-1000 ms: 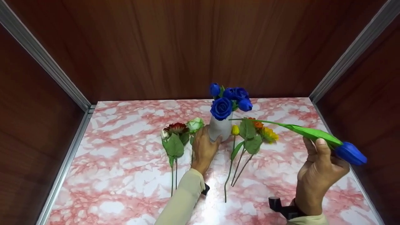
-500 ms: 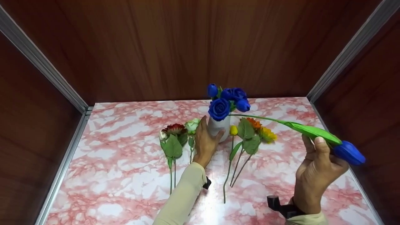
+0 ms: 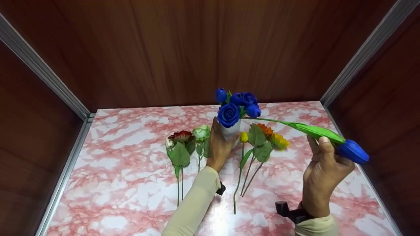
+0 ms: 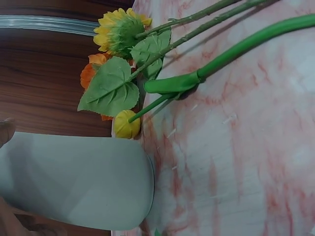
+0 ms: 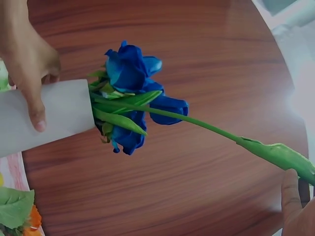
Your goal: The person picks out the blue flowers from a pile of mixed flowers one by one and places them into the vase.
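Holding a blue tulip (image 3: 352, 151) just below its bloom, the right hand (image 3: 323, 173) sits at the lower right of the head view with its fingers and thumb curled round the green leaf-wrapped part of the stem, the flower head pointing out toward the right edge of the frame. The tulip's long axis runs nearly level, rising slightly leftward across the middle of the frame, so its bare stem end reaches the mouth of the white vase (image 3: 229, 130) at centre; the right wrist view shows that thin end already among the blue roses (image 5: 129, 73) at the rim, though whether it has gone inside I cannot tell. The left hand (image 3: 219, 147) is the nearer one to the vase: it grips the vase's body, thumb on one side and fingers on the other, holding it tilted toward the tulip. The tulip looks artificial, with a smooth closed blue bud, one long bright green leaf hugging the stem, and a slim green stalk. To the left of the vase lie a dark red flower (image 3: 181, 135) and a pale green one (image 3: 201, 132) on the pink marbled surface (image 3: 124, 183); to its right lie a yellow bud (image 3: 243, 136), an orange flower (image 3: 266, 129) and a sunflower (image 3: 279, 141)
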Motion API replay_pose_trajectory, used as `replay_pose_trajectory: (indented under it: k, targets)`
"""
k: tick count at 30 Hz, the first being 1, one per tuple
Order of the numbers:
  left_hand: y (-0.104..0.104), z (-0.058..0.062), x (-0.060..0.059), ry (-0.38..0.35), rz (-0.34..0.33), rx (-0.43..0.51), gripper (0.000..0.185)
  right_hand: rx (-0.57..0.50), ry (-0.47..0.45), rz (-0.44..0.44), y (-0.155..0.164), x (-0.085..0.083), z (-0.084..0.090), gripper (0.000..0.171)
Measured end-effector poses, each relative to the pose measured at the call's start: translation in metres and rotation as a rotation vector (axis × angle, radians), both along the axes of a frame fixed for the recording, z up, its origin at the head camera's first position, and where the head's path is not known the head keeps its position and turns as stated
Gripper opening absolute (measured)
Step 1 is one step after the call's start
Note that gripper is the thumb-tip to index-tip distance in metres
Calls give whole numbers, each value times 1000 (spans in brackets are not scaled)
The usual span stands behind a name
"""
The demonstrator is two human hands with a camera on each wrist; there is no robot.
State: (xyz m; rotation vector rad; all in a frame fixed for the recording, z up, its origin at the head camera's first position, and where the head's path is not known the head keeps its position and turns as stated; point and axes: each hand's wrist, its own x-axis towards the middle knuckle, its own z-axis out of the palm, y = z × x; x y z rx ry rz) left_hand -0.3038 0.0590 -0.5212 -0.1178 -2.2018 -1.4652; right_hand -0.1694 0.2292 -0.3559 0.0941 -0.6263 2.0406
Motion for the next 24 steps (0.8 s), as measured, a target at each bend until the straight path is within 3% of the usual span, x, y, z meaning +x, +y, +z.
replay_pose_trajectory:
  k: [5, 9, 16, 24]
  targets:
    - [3, 1, -4, 31, 48, -16, 100, 22, -24, 4, -1, -3, -2, 29]
    - [4, 1, -7, 47, 30, 0, 100, 56, -35, 1, -2, -5, -3, 29]
    - [3, 2, -12, -61, -25, -8, 105, 125, -75, -3, -5, -6, -2, 29]
    - [2, 1, -14, -84, -30, -29, 93, 188, -123, -22, -8, -12, 0, 27]
